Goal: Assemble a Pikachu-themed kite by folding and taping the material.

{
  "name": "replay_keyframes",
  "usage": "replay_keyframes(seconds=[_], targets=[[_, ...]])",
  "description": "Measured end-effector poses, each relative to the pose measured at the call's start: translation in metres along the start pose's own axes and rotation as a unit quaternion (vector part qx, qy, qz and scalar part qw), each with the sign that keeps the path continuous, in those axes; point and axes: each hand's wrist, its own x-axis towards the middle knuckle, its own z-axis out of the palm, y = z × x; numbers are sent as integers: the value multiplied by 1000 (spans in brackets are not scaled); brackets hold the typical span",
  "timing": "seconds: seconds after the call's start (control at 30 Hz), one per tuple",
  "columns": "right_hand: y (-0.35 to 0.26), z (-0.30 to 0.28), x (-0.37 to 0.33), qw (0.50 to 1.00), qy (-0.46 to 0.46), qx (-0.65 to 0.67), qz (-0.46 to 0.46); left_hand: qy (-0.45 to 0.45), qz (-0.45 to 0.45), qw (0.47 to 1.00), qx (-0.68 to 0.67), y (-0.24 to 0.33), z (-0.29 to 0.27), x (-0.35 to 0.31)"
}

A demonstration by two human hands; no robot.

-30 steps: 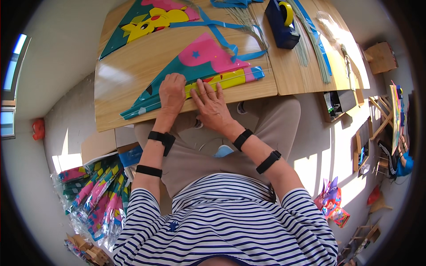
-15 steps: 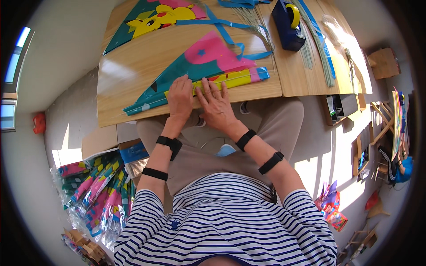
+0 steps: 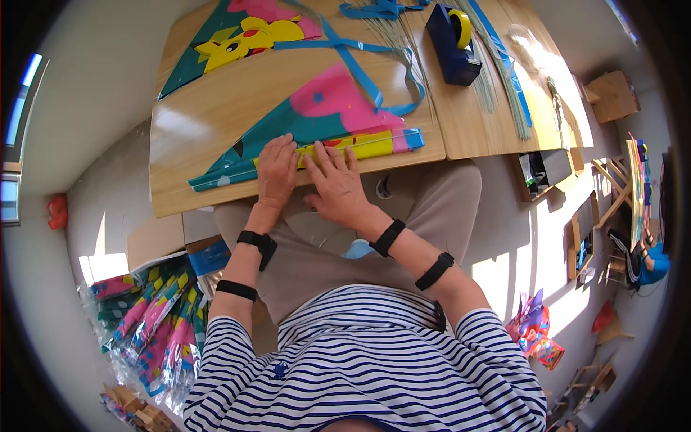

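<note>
A thin plastic kite (image 3: 288,122) in teal, pink and yellow lies folded into a long triangle near the front edge of the table. Along its near side runs a narrow folded strip with a thin pale rod (image 3: 374,137) on it. My left hand (image 3: 276,173) presses flat on this strip near its middle, fingers stretched out. Just to its right, my right hand (image 3: 335,187) rests with spread fingertips on the yellow part, the thumb off the table edge. Neither hand is wrapped round anything.
Behind lies another kite (image 3: 252,36) with a yellow cartoon figure. Blue ribbons (image 3: 360,68), bundles of thin rods (image 3: 504,79) and a dark blue tape dispenser (image 3: 453,54) are on the table. Bagged kites (image 3: 151,317) lie on the floor at left, beside an open carton (image 3: 155,241).
The view has shifted slightly. The folded kite has slid a little nearer to me on the table, and both hands have come back with it, still pressing on its near strip.
</note>
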Motion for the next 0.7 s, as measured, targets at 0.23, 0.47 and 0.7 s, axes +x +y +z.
replay_keyframes(seconds=[0.23, 0.47, 0.7], targets=[[75, -51, 56, 963, 169, -109, 180, 0, -12, 1000, -16, 0, 1, 0], [140, -37, 77, 917, 128, -246, 285, 18, -6, 1000, -13, 6, -1, 3], [234, -112, 57, 860, 194, -247, 403, 15, -12, 1000, -10, 3, 1, -1]])
